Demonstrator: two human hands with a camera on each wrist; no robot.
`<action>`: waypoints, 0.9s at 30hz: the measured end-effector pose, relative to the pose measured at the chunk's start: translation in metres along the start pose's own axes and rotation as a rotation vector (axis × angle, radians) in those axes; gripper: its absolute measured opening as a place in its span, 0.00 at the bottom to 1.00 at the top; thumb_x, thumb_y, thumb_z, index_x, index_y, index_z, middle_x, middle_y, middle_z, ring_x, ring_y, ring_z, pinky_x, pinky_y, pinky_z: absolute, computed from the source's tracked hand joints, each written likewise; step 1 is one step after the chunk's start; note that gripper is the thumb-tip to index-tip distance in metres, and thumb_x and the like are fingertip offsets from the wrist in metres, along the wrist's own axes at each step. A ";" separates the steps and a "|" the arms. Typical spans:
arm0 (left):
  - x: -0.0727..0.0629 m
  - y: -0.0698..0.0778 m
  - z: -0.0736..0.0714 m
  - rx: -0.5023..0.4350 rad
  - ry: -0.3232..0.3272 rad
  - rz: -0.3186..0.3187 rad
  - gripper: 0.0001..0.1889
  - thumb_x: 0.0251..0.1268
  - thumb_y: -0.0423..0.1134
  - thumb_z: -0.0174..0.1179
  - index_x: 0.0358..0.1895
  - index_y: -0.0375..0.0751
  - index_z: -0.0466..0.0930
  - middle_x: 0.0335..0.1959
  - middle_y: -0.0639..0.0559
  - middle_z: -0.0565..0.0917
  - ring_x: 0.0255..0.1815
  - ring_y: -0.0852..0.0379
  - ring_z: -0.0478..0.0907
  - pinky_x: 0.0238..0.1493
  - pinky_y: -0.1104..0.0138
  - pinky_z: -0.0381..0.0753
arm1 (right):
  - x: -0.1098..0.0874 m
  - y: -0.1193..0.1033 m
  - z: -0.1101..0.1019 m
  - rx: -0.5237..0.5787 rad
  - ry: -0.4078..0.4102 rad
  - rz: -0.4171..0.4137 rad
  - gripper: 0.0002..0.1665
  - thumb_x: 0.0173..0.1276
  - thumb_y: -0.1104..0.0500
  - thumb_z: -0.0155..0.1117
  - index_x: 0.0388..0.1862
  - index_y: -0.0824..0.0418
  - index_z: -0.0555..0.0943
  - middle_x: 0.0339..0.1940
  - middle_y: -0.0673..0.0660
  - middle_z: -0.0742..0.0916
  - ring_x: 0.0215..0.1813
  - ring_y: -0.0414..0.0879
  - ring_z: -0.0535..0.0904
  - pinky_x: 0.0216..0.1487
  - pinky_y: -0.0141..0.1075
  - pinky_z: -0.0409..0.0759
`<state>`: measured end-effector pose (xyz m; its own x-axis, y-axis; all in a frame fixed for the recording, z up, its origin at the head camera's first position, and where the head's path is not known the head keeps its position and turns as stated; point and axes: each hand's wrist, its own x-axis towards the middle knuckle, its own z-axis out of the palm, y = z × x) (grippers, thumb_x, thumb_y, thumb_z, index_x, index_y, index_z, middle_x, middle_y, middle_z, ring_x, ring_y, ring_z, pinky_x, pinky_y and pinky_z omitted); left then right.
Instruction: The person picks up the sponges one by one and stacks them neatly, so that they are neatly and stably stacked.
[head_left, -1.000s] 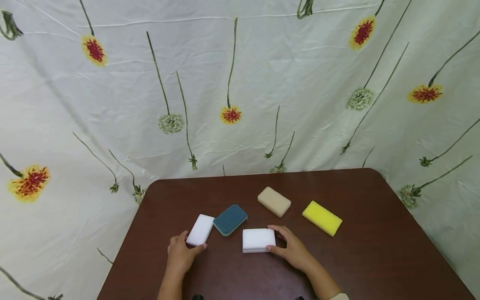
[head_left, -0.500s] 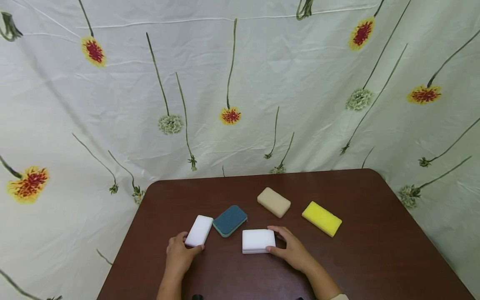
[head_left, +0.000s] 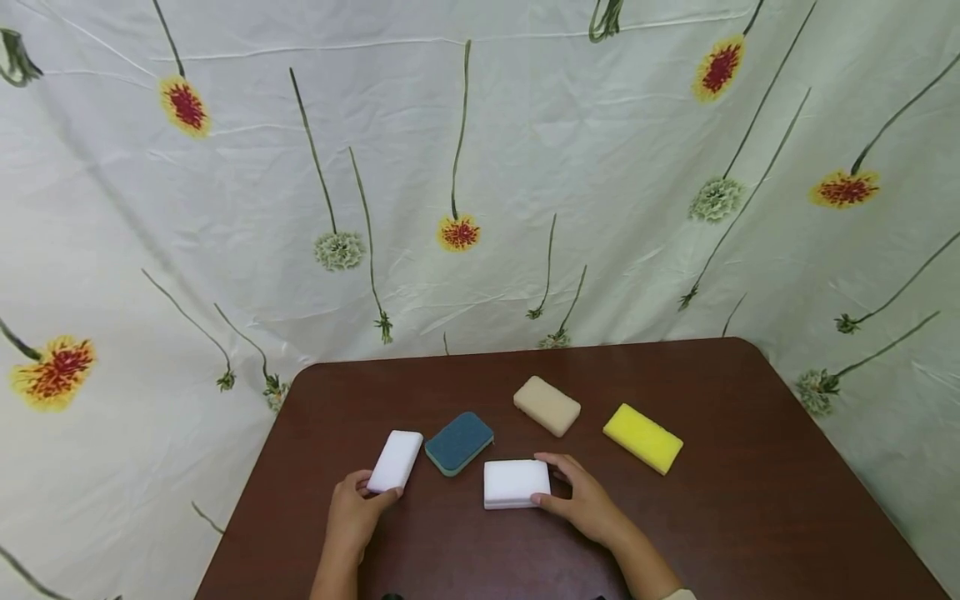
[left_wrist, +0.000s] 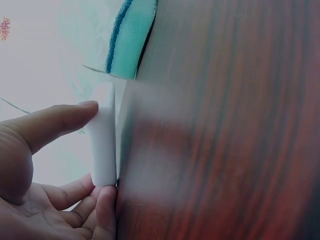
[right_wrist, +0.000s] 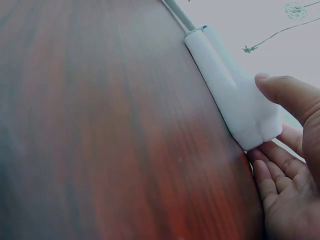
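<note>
My left hand (head_left: pixel 350 510) pinches the near end of a white sponge (head_left: pixel 395 461) between thumb and fingers, at the left of the table. In the left wrist view this white block (left_wrist: pixel 104 145) stands out close to the tabletop, its far end near a blue-and-green sponge. Right of centre lie two white sponges (head_left: pixel 516 483), one on top of the other. My right hand (head_left: pixel 588 502) holds their right end, thumb on the near side, fingers at the far side. The right wrist view shows the seam between the stacked sponges (right_wrist: pixel 235 90).
A blue scouring sponge (head_left: pixel 459 443) with a green underside lies between the white ones. Further back are a beige sponge (head_left: pixel 547 405) and, to the right, a yellow sponge (head_left: pixel 642 438). The brown table (head_left: pixel 720 517) ends at a flowered cloth (head_left: pixel 600 125).
My left hand has drawn its white sponge slightly left, away from the blue sponge, so a gap now shows between them. The right hand and its stack have stayed in place.
</note>
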<state>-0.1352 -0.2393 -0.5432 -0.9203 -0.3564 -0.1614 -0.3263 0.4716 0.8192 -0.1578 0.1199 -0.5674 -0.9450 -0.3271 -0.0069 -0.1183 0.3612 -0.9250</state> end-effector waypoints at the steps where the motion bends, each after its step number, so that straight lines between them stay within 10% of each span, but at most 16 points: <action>1: 0.000 0.000 0.000 -0.012 -0.002 -0.007 0.37 0.57 0.41 0.73 0.64 0.22 0.69 0.58 0.29 0.70 0.60 0.37 0.71 0.57 0.54 0.74 | 0.000 0.000 0.000 0.002 0.000 0.000 0.37 0.62 0.49 0.76 0.70 0.46 0.74 0.68 0.51 0.78 0.72 0.52 0.73 0.73 0.50 0.70; 27: -0.010 0.019 -0.005 -0.217 0.023 -0.019 0.37 0.65 0.37 0.67 0.77 0.40 0.63 0.66 0.34 0.72 0.59 0.47 0.79 0.42 0.79 0.74 | -0.001 0.005 0.000 0.008 0.010 -0.017 0.38 0.63 0.52 0.76 0.70 0.54 0.71 0.70 0.54 0.77 0.71 0.54 0.73 0.74 0.46 0.70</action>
<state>-0.1311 -0.2310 -0.5232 -0.9085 -0.3829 -0.1677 -0.2874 0.2807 0.9157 -0.1574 0.1220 -0.5718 -0.9459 -0.3242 0.0127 -0.1319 0.3483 -0.9280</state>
